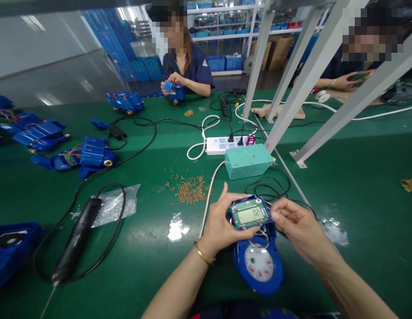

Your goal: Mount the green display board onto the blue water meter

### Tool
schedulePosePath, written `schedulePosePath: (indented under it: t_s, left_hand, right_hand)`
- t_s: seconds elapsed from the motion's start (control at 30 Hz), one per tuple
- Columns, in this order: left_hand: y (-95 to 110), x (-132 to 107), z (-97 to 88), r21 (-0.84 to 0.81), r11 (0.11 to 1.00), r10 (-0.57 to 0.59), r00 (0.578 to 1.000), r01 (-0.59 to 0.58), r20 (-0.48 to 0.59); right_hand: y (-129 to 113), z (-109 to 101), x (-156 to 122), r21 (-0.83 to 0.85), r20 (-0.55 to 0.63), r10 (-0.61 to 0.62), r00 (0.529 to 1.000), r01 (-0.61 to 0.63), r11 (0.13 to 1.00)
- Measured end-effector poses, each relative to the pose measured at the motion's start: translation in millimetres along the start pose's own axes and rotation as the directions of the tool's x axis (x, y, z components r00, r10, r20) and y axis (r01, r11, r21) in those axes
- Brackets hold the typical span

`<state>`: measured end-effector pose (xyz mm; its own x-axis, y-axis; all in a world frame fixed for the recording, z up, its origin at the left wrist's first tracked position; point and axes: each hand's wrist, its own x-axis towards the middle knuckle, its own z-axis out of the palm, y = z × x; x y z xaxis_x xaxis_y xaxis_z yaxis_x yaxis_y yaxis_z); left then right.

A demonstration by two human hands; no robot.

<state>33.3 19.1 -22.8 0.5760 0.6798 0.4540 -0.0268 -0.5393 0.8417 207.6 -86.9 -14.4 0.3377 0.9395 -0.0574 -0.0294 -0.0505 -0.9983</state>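
Note:
My left hand (221, 223) holds the left side of a small circuit board with an LCD display (249, 214) in a blue frame. The display reads about 02. My right hand (300, 226) pinches the board's right edge between fingertips and thumb. Coloured wires run from the board down to a blue water meter body (259, 268), which lies on the green bench under my hands. Its round white dial (259, 263) faces up, and the board hides the meter's upper part.
Left of my hands lies a black soldering iron (76, 241) on a plastic bag (114, 206), near a scatter of brass pins (190, 189). Ahead stand a teal box (248, 161) and a power strip (222, 145). Further blue meters (94, 153) lie left; a co-worker (184, 66) handles one opposite.

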Motion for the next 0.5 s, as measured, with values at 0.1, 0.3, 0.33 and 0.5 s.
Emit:
schedulePosePath:
  t_s: [0.1,0.3,0.33,0.5]
  left_hand:
    - [1,1,1.1,-0.003,1.000,0.004,1.000,-0.004,-0.010]
    - [-1,-1,3.5,-0.024,0.999,-0.030,0.998,0.029,-0.059]
    - [-2,-2,4.1,-0.039,0.998,-0.045,0.997,0.043,-0.065]
    - [-4,-3,7.3,-0.097,0.988,-0.129,0.988,0.120,-0.085]
  right_hand:
    - [2,6,-4,-0.049,-0.059,-0.067,0.996,0.064,0.997]
    - [7,19,-13,-0.238,-0.142,-0.260,0.955,0.222,0.946]
    - [9,20,-14,-0.246,-0.149,-0.269,0.951,0.228,0.942]
    - [12,26,-17,-0.278,-0.156,-0.307,0.939,0.256,0.926]
